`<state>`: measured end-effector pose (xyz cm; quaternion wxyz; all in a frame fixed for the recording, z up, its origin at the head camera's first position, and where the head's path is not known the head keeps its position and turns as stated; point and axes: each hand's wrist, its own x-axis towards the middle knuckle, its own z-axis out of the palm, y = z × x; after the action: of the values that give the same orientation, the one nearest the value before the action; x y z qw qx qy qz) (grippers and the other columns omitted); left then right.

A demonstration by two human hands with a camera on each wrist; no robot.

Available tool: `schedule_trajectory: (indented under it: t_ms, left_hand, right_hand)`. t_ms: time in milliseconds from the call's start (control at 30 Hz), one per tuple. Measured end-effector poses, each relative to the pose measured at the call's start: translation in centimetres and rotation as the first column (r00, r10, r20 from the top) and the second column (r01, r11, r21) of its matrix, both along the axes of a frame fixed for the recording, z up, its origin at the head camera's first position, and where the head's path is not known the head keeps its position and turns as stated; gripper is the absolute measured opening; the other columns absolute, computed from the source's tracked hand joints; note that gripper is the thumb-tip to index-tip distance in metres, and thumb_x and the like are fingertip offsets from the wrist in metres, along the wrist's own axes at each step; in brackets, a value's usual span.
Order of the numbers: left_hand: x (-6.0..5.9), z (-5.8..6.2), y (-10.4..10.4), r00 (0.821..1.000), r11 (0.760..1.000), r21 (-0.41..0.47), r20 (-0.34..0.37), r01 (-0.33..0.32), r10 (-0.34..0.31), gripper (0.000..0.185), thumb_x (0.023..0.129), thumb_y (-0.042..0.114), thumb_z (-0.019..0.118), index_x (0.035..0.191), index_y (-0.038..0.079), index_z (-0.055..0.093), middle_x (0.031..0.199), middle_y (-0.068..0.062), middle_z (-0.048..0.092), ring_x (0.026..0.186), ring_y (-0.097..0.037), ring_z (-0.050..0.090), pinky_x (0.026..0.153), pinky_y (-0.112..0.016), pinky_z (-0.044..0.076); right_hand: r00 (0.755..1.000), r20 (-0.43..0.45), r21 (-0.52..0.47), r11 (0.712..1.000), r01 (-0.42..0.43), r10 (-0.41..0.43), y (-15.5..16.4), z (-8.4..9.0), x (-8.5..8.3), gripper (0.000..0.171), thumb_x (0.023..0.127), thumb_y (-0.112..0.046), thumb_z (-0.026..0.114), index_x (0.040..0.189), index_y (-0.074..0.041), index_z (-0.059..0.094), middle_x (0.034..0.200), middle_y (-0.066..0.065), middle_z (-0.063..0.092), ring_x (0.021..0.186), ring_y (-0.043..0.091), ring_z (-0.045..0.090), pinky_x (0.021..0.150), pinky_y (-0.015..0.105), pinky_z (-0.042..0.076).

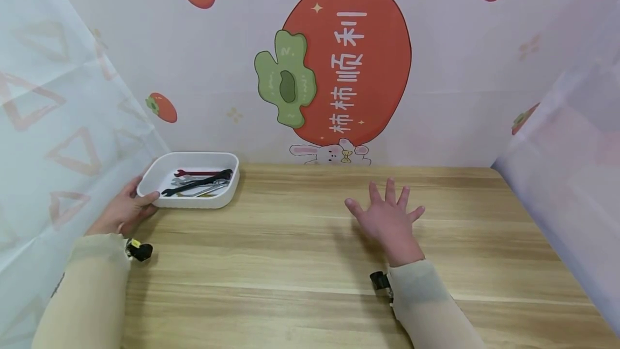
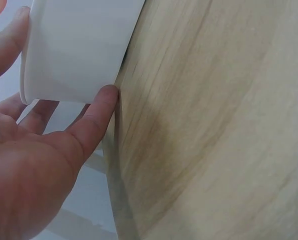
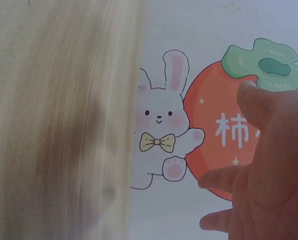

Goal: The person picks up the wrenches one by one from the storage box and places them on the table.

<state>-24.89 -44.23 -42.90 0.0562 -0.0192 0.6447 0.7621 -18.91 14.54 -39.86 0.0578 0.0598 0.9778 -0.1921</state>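
Currently the white tray [image 1: 194,202] sits at the bench's [image 1: 310,241] far left corner, right beside the edge, wrenches [image 1: 198,181] loose inside. Left hand [image 1: 123,211] grips its near-left rim, thumb on the lip, fingers round the outer wall. Right hand [image 1: 389,220] hovers spread mid-bench, holding nothing. Risk: a one-sided pull could tip or skid the tray off the edge, spilling tools. Wrench count is unclear; left fingers are hidden behind the tray.

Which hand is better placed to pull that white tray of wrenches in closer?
Probably the left hand: it already grips the white tray by its near corner. The right hand hovers open over bare table, well away.
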Motion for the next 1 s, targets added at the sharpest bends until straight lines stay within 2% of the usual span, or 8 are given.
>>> schedule_trajectory:
  t_ms: [200, 267, 333, 400, 533, 733, 833, 1000]
  left_hand:
    - [0.3, 0.2, 0.4, 1.000, 0.999, -0.038, 0.018, 0.002, -0.001, 0.091, 0.096, -0.004, 0.059, 0.161, 0.026, 0.003, 0.158, -0.015, -0.003, 0.096, -0.004, 0.059, 0.084, -0.027, 0.054]
    - [0.5, 0.5, 0.7, 1.000, 0.997, -0.073, 0.031, 0.007, -0.005, 0.092, 0.096, -0.003, 0.061, 0.161, 0.031, 0.005, 0.159, -0.015, -0.003, 0.097, -0.003, 0.058, 0.084, -0.027, 0.054]
    - [0.7, 0.6, 1.1, 0.999, 0.996, -0.092, 0.037, 0.006, -0.003, 0.092, 0.095, -0.001, 0.063, 0.161, 0.031, 0.008, 0.158, -0.017, -0.001, 0.098, -0.004, 0.057, 0.085, -0.027, 0.053]
    - [0.9, 0.6, 1.5, 0.999, 0.995, -0.097, 0.040, -0.002, 0.006, 0.092, 0.095, 0.000, 0.064, 0.161, 0.027, 0.007, 0.158, -0.019, -0.004, 0.097, -0.003, 0.058, 0.087, -0.027, 0.053]
    - [1.2, 0.5, 2.3, 0.998, 0.996, -0.085, 0.063, -0.021, 0.026, 0.094, 0.095, 0.001, 0.064, 0.161, 0.020, 0.000, 0.160, -0.020, -0.010, 0.096, -0.005, 0.061, 0.088, -0.025, 0.052]
    - [1.4, 0.5, 3.5, 0.994, 0.997, -0.076, 0.100, -0.026, 0.033, 0.103, 0.094, 0.001, 0.065, 0.159, 0.020, -0.012, 0.162, -0.014, -0.020, 0.093, -0.005, 0.061, 0.088, -0.024, 0.051]
    - [1.5, 0.4, 4.1, 0.994, 0.997, -0.072, 0.100, -0.036, 0.043, 0.102, 0.093, 0.000, 0.066, 0.159, 0.018, -0.010, 0.162, -0.014, -0.016, 0.093, -0.006, 0.061, 0.088, -0.025, 0.051]
    - [1.6, 0.4, 5.2, 0.995, 0.996, -0.087, 0.085, -0.036, 0.044, 0.099, 0.093, -0.001, 0.066, 0.159, 0.015, -0.007, 0.158, -0.018, -0.006, 0.091, -0.006, 0.061, 0.086, -0.025, 0.053]
  right_hand:
    - [1.000, -0.013, -0.067, 0.998, -0.018, 0.017, -0.1, -0.1, -0.3, 0.099, 0.089, -0.078, 0.038, 0.159, -0.011, 0.021, 0.162, 0.026, -0.002, 0.141, 0.056, -0.010, 0.097, 0.081, -0.008]
    - [1.000, -0.024, -0.178, 0.984, -0.015, 0.011, -0.2, -0.1, -0.5, 0.091, 0.093, -0.068, 0.047, 0.158, -0.009, 0.023, 0.162, 0.025, 0.006, 0.143, 0.053, 0.002, 0.105, 0.077, 0.005]
    - [1.000, -0.016, -0.325, 0.946, 0.006, -0.012, -0.2, -0.2, -0.8, 0.083, 0.096, -0.056, 0.055, 0.157, -0.008, 0.025, 0.161, 0.023, 0.016, 0.143, 0.048, 0.015, 0.108, 0.070, 0.019]
    - [0.999, 0.013, -0.484, 0.874, 0.046, -0.045, -0.2, -0.3, -1.1, 0.077, 0.097, -0.047, 0.060, 0.156, -0.009, 0.030, 0.157, 0.020, 0.028, 0.140, 0.043, 0.029, 0.107, 0.062, 0.032]
    - [0.991, 0.101, -0.718, 0.683, 0.135, -0.090, 0.1, -1.1, -1.6, 0.065, 0.097, -0.038, 0.064, 0.151, -0.011, 0.040, 0.146, 0.015, 0.044, 0.126, 0.036, 0.049, 0.097, 0.051, 0.047]
    - [0.968, 0.239, -0.888, 0.386, 0.249, -0.074, 0.1, -1.8, -1.8, 0.060, 0.097, -0.028, 0.066, 0.149, -0.008, 0.042, 0.138, 0.017, 0.050, 0.121, 0.035, 0.054, 0.088, 0.046, 0.054]
    - [0.964, 0.261, -0.918, 0.298, 0.261, -0.040, -0.1, -2.2, -1.9, 0.060, 0.098, -0.024, 0.064, 0.149, -0.004, 0.040, 0.139, 0.021, 0.049, 0.123, 0.038, 0.051, 0.090, 0.048, 0.053]
    - [0.961, 0.273, -0.932, 0.238, 0.273, -0.033, -0.6, -2.6, -2.0, 0.055, 0.098, -0.023, 0.065, 0.145, -0.002, 0.044, 0.136, 0.023, 0.052, 0.123, 0.039, 0.052, 0.090, 0.050, 0.052]
